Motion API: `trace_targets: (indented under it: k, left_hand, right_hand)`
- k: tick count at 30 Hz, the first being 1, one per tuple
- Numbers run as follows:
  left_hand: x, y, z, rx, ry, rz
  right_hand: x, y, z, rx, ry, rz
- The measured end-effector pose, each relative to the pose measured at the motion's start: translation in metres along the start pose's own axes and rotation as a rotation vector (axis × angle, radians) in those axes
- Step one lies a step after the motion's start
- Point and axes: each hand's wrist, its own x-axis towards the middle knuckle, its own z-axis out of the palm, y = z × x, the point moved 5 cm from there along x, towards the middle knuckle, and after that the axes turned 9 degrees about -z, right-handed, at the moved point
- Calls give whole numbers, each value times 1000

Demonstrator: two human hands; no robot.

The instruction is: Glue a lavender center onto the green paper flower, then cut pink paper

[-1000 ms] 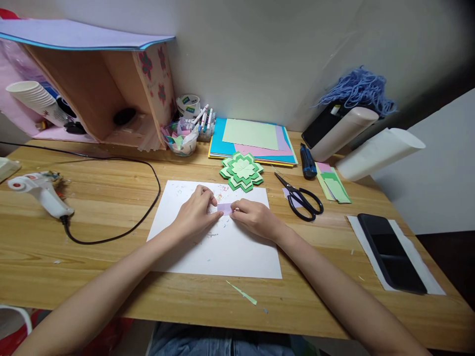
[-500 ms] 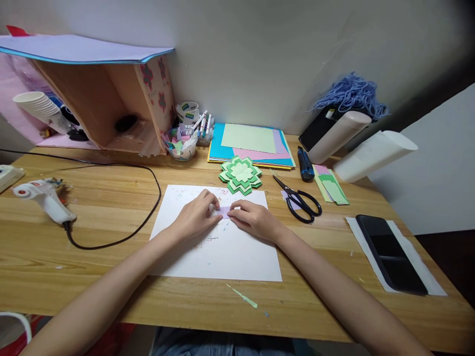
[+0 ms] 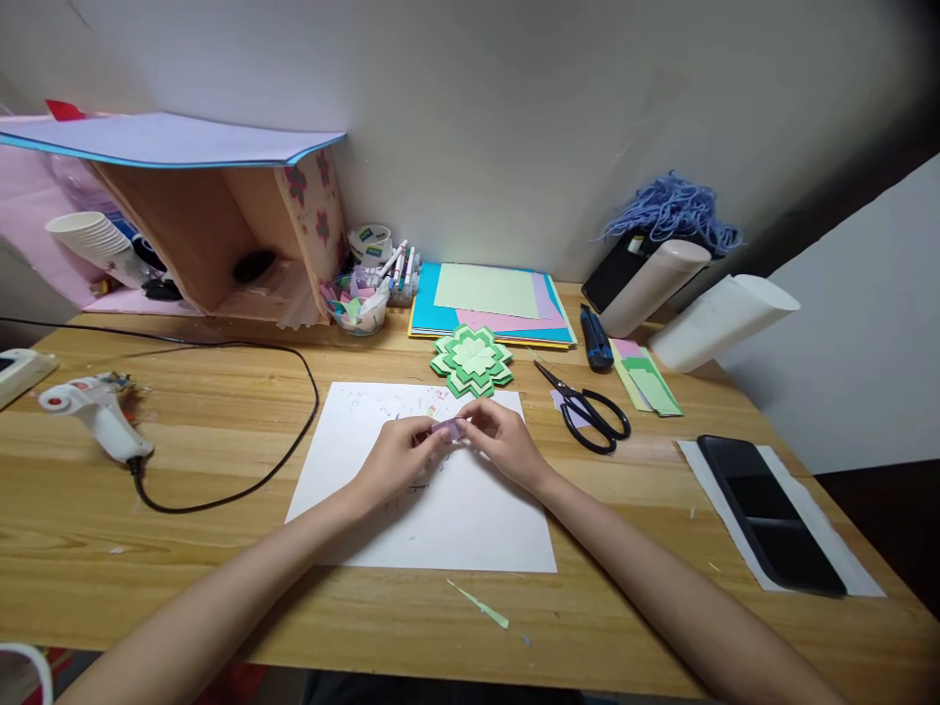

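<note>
A small piece of purple paper (image 3: pixel 446 429) is pinched between my two hands, over the upper part of a white sheet (image 3: pixel 470 529). My left hand (image 3: pixel 400 452) grips its left end between thumb and fingers. At its right end, my right hand (image 3: pixel 503 441) holds it with thumb and fingertips; the fingers cover part of the paper. Just beyond the hands lies a layered green paper flower (image 3: pixel 472 360). Black-handled scissors (image 3: pixel 593 416) rest to the right, partly over another purple paper scrap (image 3: pixel 569 406).
On the left lie a white glue gun (image 3: pixel 103 416) and its looping black cord (image 3: pixel 312 392). Colored paper sheets (image 3: pixel 489 292), a tub of scraps (image 3: pixel 357 308) and a box cutter (image 3: pixel 595 338) stand at the back. A black phone (image 3: pixel 768 514) is at right.
The purple paper, flat near the sheet before, is now lifted and tilted between my fingers. My hands have come closer together. The camera view has tipped slightly upward.
</note>
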Motion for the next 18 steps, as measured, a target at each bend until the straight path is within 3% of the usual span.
trace_targets:
  k: [3,12,16,18]
  left_hand:
    - [0,-3,3,-112,-38,-87]
    - [-2,1,1,-121,-18,-83]
    - [-2,4,-4,-132,50,-41]
    - [-1,2,-4,-187,49,-83]
  right_hand:
    - [-1,5,2,77,13,39]
    - [-4,-12,5,-75,29,-75]
    - [-4,-13,2,-91,67,-88]
    - [-4,-14,1,-102,90,-108]
